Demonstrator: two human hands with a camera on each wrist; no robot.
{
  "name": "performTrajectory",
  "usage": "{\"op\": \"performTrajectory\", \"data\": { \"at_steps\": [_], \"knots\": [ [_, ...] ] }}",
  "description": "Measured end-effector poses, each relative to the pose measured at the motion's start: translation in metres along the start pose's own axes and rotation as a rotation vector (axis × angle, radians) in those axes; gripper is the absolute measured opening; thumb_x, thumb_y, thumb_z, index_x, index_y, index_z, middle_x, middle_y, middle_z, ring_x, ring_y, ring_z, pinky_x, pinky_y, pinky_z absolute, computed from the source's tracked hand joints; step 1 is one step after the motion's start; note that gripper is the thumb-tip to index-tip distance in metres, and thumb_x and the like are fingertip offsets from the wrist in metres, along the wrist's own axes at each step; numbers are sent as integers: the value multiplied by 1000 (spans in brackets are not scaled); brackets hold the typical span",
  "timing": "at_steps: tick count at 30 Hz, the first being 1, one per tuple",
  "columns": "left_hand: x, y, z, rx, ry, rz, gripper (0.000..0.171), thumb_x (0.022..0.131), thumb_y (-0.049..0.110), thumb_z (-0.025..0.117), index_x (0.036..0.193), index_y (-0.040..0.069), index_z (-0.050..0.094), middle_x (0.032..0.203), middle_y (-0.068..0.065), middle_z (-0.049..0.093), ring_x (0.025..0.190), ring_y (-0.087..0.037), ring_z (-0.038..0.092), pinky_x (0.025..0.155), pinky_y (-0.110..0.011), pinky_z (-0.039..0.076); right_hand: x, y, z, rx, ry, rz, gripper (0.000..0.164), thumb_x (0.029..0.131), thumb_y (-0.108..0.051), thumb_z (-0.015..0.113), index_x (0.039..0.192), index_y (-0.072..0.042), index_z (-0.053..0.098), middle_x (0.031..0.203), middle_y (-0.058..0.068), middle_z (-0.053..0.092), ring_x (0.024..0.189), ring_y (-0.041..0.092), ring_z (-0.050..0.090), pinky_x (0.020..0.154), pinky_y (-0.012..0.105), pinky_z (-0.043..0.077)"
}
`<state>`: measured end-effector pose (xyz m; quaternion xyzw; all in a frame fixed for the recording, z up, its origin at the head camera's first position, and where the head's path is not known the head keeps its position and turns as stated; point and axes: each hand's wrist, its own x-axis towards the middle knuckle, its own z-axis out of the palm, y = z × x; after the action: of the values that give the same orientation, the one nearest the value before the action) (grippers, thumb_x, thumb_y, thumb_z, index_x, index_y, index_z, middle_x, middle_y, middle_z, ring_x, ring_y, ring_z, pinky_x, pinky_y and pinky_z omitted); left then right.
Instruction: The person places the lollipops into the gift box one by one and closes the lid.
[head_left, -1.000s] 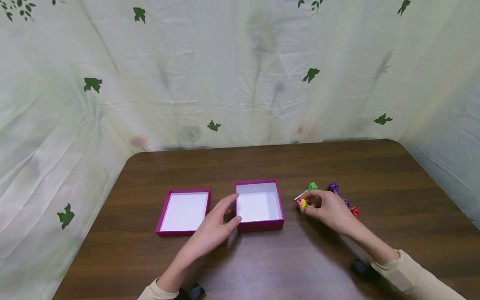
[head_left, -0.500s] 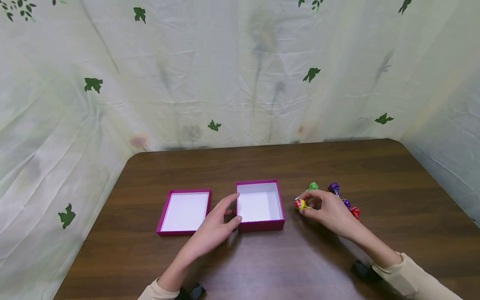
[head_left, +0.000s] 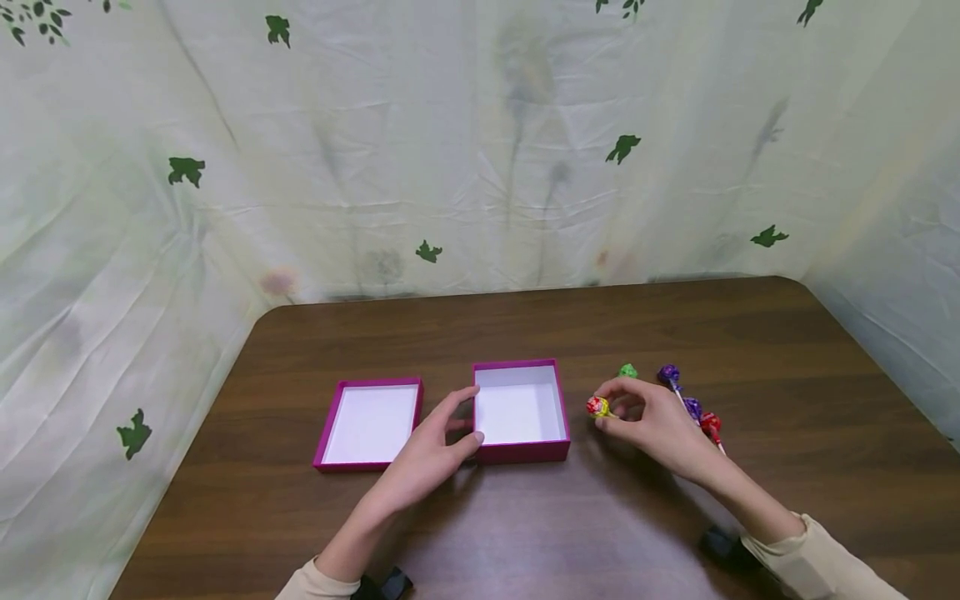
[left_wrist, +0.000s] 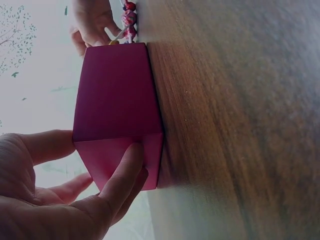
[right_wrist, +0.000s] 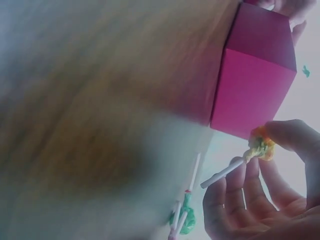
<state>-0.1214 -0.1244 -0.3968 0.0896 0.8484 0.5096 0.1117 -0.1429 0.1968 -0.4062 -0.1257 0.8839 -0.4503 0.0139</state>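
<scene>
Lollipop (head_left: pixel 598 407), wrapped red and yellow, right of frame centre, is pinched in the grip of the right hand (head_left: pixel 654 417); the open square magenta box (head_left: pixel 522 452) is touched by the left hand (head_left: pixel 433 457), spread wide. Pick-up seems under way; a leftward carry would be called for.

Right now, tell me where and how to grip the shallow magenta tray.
Pinch the magenta tray by its left wall, probably best from the left and above: it lies open side up, leaving that thin raised edge free, while the left hand hides its near right corner in the head view.
</scene>
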Motion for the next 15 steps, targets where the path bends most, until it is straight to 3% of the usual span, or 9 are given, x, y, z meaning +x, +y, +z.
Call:
{"op": "performTrajectory", "data": {
  "at_steps": [15],
  "knots": [
    [1,-1,0,-46,-10,2,58,94,16,65,147,21,43,150,-3,42,122,-26,56,90,-46,49,2,-17,11,65,23,-38,23,84,-28,80,103,-30,67,89,-4,66,75,16,62,64,31,50]
  ]
}}
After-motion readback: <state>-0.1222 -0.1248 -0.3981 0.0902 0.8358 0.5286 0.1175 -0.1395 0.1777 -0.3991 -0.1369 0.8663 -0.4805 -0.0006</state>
